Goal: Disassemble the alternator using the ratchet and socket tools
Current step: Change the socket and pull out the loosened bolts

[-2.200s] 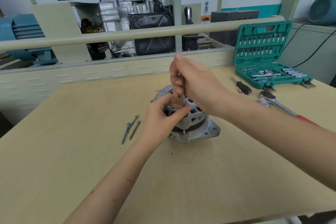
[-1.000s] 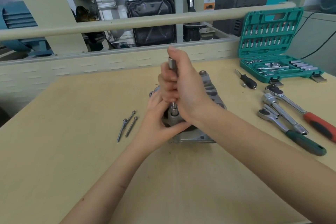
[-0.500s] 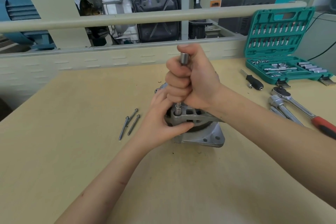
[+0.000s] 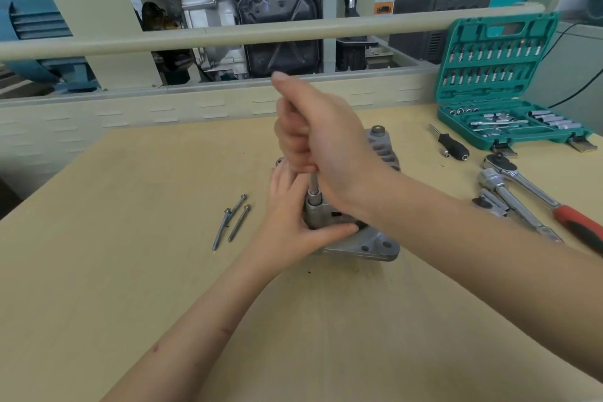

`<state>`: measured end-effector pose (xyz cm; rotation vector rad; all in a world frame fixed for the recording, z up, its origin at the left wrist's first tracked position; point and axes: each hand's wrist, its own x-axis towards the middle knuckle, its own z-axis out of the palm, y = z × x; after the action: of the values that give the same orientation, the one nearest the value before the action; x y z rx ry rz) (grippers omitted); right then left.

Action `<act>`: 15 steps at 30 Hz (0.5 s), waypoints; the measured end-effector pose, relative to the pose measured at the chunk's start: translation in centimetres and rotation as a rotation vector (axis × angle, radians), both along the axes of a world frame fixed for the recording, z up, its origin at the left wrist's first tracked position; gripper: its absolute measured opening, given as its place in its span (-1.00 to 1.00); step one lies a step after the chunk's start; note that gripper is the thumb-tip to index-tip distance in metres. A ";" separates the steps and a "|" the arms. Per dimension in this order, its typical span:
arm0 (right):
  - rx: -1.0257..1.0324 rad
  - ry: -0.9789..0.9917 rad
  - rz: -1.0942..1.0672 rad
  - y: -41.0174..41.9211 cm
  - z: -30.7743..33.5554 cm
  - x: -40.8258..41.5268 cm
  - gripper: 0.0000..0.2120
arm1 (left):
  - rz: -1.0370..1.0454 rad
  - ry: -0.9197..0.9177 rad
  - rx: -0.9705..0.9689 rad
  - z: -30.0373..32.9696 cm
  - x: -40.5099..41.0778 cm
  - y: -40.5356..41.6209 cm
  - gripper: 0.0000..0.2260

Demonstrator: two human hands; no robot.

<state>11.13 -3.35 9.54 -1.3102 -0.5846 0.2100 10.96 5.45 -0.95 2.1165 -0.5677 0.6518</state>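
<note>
The table carries the alternator at its middle. The left hand grips the alternator's near side; the right hand fists around a socket driver standing upright on it. Three bolts lie just left.

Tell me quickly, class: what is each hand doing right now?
Left hand: grips the grey cast-metal alternator, steadying it.
Right hand: fist closed round the slim steel socket driver standing upright on the alternator.
</note>
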 end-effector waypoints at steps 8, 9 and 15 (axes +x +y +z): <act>0.018 0.077 0.246 -0.8 0.3 2.0 -0.42 | 0.002 0.027 -0.053 -0.5 0.5 -0.1 -0.63; 0.009 0.086 0.278 -0.8 0.3 2.2 -0.42 | 0.005 0.033 -0.054 -0.6 0.5 -0.1 -0.60; -0.028 0.153 0.484 -0.9 0.7 3.8 -0.54 | -0.020 0.101 -0.052 -0.2 0.5 0.4 -0.60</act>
<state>14.96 -4.21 10.19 -1.1506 -0.7635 0.7120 11.46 5.85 -1.14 2.0802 -0.5098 0.5394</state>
